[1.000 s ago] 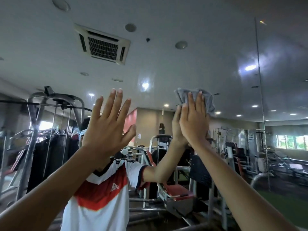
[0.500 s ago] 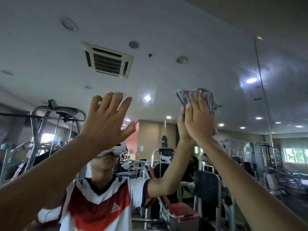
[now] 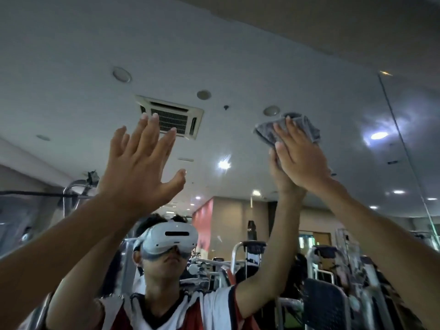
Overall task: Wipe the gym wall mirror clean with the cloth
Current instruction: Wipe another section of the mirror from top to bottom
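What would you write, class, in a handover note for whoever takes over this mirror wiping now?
Left hand: open, raised, holding nothing; contact with the mirror unclear.
Right hand: flat, pressing the cloth on the mirror, high up.
Done: wiped area cannot be told.
Left: smears show right of the cloth; probably wipe there next.

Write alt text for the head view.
The right hand presses a grey cloth flat against the gym wall mirror; the left hand is raised open beside it, empty. The mirror reflects the person in a white headset, a ceiling vent and gym machines.
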A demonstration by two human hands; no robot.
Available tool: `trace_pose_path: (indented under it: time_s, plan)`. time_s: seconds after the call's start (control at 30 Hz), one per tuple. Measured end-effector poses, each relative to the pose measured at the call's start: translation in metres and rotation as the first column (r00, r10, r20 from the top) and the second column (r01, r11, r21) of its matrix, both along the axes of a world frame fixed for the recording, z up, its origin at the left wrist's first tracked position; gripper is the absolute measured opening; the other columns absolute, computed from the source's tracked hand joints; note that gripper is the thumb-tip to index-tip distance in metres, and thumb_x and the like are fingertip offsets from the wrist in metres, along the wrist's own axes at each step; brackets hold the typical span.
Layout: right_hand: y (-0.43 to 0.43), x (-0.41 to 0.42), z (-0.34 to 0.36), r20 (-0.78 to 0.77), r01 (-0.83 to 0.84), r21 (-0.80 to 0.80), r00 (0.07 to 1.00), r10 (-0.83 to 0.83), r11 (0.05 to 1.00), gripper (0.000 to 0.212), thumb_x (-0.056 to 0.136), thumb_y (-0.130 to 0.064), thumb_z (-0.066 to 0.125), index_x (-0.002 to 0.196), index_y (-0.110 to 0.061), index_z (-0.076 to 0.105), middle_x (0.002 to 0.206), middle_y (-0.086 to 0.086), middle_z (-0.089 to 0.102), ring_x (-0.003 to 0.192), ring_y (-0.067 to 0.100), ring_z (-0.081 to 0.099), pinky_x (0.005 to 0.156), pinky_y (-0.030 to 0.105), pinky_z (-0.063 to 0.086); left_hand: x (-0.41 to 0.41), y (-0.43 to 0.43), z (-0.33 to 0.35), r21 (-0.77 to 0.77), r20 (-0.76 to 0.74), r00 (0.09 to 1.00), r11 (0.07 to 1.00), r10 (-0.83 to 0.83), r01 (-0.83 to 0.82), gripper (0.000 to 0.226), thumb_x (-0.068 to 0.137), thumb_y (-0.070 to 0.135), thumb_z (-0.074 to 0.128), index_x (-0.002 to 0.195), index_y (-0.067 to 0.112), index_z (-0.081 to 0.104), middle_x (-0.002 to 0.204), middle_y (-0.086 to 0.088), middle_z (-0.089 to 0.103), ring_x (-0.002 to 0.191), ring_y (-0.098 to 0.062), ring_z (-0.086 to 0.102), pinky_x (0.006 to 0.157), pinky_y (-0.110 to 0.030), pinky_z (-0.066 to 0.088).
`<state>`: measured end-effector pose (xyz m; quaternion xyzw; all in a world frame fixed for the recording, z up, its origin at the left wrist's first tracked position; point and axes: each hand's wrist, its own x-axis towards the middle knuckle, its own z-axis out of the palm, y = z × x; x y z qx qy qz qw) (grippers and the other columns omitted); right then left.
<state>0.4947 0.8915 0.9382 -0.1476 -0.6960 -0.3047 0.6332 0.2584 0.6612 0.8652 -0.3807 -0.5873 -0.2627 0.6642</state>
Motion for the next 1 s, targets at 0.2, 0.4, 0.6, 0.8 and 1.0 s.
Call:
trace_pose_path:
  time_s: [0.2,0.4,0.6,0.8,1.0]
  plan:
    - [-0.072,-0.066,0.059,0.016,0.045,0.014,0.999,-0.046,0.999,0.053,0.108,-0.035,0.017,0.158,-0.020,0.023,0.167,0.003,0.009,0.154,0.016,0.003,0.125,0.041,0.003,-0.007,-0.002,0.001,-0.001,0.009,1.000,1.000,0.011,-0.011,0.087,0.091,0.069,0.023,0.159,0.016,0.016,0.166,-0.011,0.009,0.155,-0.024,0.002,0.123,-0.051,0.005]
    - [-0.045,-0.040,-0.008,0.388,-0.018,0.308,0.915,-0.108,0.951,0.055,0.102,-0.039,0.021,0.156,-0.027,0.022,0.165,-0.004,0.013,0.153,0.007,0.005,0.119,0.037,0.014,-0.010,-0.004,0.003,0.001,-0.013,0.998,0.998,0.057,-0.057,0.088,0.091,0.070,0.027,0.157,0.012,0.025,0.165,-0.011,0.021,0.153,-0.024,0.015,0.119,-0.047,0.010]
    - [-0.026,-0.024,0.031,0.051,-0.025,0.074,0.998,0.021,0.997,0.058,0.101,-0.041,0.024,0.152,-0.019,0.039,0.163,0.003,0.026,0.151,0.014,0.020,0.119,0.047,0.028,-0.026,-0.021,0.005,-0.005,-0.053,0.996,0.998,0.069,-0.069,0.086,0.092,0.067,0.029,0.155,0.009,0.033,0.162,-0.007,0.029,0.152,-0.023,0.022,0.119,-0.049,0.014]
    - [-0.090,-0.092,0.066,-0.089,0.024,0.009,0.996,-0.023,1.000,0.052,0.106,-0.032,0.025,0.155,-0.017,0.032,0.165,0.004,0.019,0.152,0.015,0.016,0.123,0.040,0.018,-0.028,-0.022,0.003,0.002,-0.049,0.997,0.998,0.056,-0.055,0.083,0.093,0.067,0.025,0.155,0.012,0.031,0.163,-0.010,0.027,0.153,-0.028,0.018,0.121,-0.059,0.005]
    - [-0.085,-0.081,-0.003,0.260,0.020,0.311,0.960,-0.106,0.950,0.054,0.103,-0.034,0.028,0.155,-0.021,0.033,0.164,0.000,0.019,0.152,0.013,0.018,0.115,0.032,0.019,-0.033,-0.021,0.003,0.019,-0.042,0.998,0.998,0.055,-0.054,0.083,0.094,0.067,0.024,0.156,0.011,0.028,0.163,-0.009,0.025,0.153,-0.027,0.016,0.121,-0.061,0.008]
